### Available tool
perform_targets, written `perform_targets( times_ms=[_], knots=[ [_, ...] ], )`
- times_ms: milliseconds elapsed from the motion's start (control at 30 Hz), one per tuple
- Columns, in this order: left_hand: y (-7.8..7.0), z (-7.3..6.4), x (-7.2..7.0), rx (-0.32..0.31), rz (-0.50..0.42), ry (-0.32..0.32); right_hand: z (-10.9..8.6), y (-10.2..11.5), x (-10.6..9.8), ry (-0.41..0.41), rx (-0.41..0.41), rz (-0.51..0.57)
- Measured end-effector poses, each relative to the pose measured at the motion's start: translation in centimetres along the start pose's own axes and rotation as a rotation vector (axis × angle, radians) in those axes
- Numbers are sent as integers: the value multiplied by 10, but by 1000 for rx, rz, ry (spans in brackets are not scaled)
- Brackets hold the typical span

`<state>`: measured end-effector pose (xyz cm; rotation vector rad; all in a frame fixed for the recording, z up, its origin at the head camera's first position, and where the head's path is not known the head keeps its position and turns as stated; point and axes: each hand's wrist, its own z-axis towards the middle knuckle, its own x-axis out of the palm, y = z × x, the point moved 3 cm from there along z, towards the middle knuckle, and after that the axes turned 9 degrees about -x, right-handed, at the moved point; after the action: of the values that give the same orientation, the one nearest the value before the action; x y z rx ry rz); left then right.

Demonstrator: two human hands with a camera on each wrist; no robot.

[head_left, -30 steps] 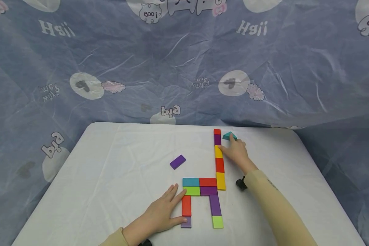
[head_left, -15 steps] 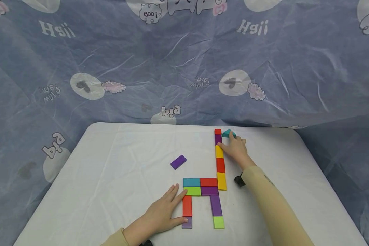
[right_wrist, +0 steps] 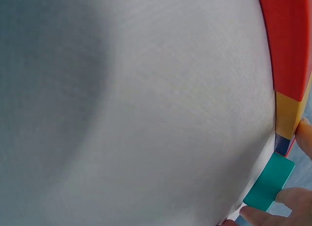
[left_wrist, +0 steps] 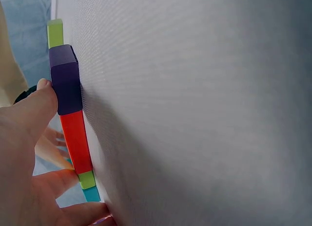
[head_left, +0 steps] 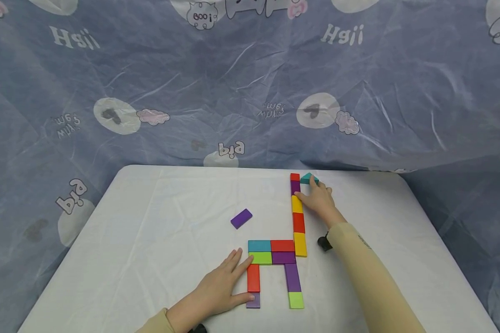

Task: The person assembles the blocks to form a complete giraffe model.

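Flat on the white table lie coloured blocks set edge to edge. My left hand (head_left: 218, 289) rests beside them, its thumb on the lavender block (head_left: 255, 304) and a finger at the edge of the green block (head_left: 261, 258). At the far end, my right hand (head_left: 321, 201) touches a teal triangular block (head_left: 306, 179) with its fingertips. Its thumb touches the yellow block (head_left: 297, 205) in the tall column. In the right wrist view the teal block (right_wrist: 269, 181) sits close against the column's far end, fingers on its outer side.
A loose purple block (head_left: 241, 218) lies apart, left of the column. Other blocks include a red block (head_left: 298, 223) in the column and a long purple block (head_left: 292, 278) below the middle rows. A patterned blue-grey sheet (head_left: 233, 83) hangs behind the table (head_left: 171, 208).
The teal triangular block has moved slightly left and away, up to the column's far end, pushed by my right hand. My left hand has stayed in place.
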<state>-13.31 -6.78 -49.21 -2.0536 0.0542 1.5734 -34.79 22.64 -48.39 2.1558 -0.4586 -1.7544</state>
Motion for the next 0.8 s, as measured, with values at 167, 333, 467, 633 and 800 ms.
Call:
perform_targets(
  times_ms=[167, 333, 467, 633, 800],
  knots=[
    [0, 0, -1, -1, -2, 1, 0, 2, 0, 4, 1, 10],
    [1, -1, 0, 2, 4, -9, 1, 3, -1, 9, -4, 13],
    [1, 0, 1, 4, 9, -19, 2, 3, -1, 11, -14, 7],
    [1, 0, 1, 8, 6, -23, 2, 3, 0, -5, -19, 7],
    [1, 0, 0, 11, 3, -23, 1, 8, -2, -62, -87, -1]
  ],
)
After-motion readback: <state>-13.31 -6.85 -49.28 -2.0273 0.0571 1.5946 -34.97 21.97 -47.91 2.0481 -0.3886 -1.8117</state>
